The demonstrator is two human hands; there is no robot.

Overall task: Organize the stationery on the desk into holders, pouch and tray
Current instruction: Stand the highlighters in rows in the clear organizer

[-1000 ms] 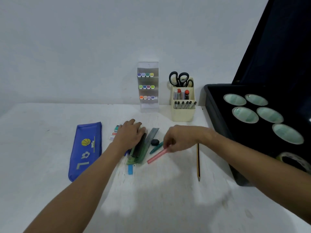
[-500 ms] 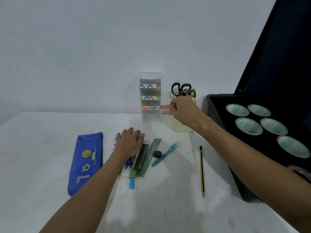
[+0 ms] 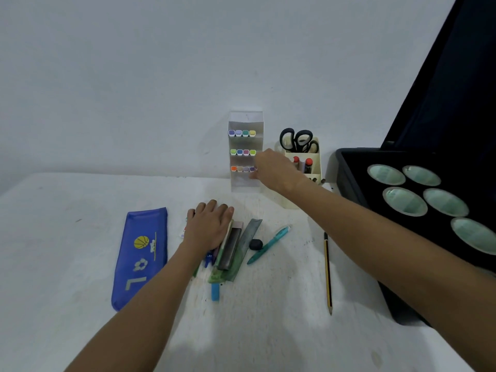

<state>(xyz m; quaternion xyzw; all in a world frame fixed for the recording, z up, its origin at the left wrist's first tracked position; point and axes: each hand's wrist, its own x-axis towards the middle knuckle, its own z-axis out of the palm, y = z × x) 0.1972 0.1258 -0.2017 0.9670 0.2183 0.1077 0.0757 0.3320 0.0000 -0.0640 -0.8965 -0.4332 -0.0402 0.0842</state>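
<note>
A clear tiered marker holder (image 3: 245, 122) stands against the wall with rows of coloured markers. My right hand (image 3: 273, 167) is at the right end of its bottom row, fingertips bunched against the slot. The pink marker it carried is hidden behind them. My left hand (image 3: 208, 226) lies flat on a pile of stationery: a dark case (image 3: 230, 248), a grey-green ruler (image 3: 251, 232) and a blue piece (image 3: 215, 291). Beside the pile lie a black eraser (image 3: 255, 244), a teal pen (image 3: 268, 244) and a pencil (image 3: 327, 272). A blue pouch (image 3: 142, 253) lies at the left.
A cream desk holder (image 3: 315, 159) with scissors (image 3: 295, 138) and pens stands right of the marker holder, partly behind my right hand. A black tray (image 3: 349, 167) with several round pale-green cups fills the right side, its lid raised. The white desk reaches the wall.
My right hand lifted the pink marker off the desk, carried it to the marker holder and now presses up against the bottom row. My left hand stayed on the pile.
</note>
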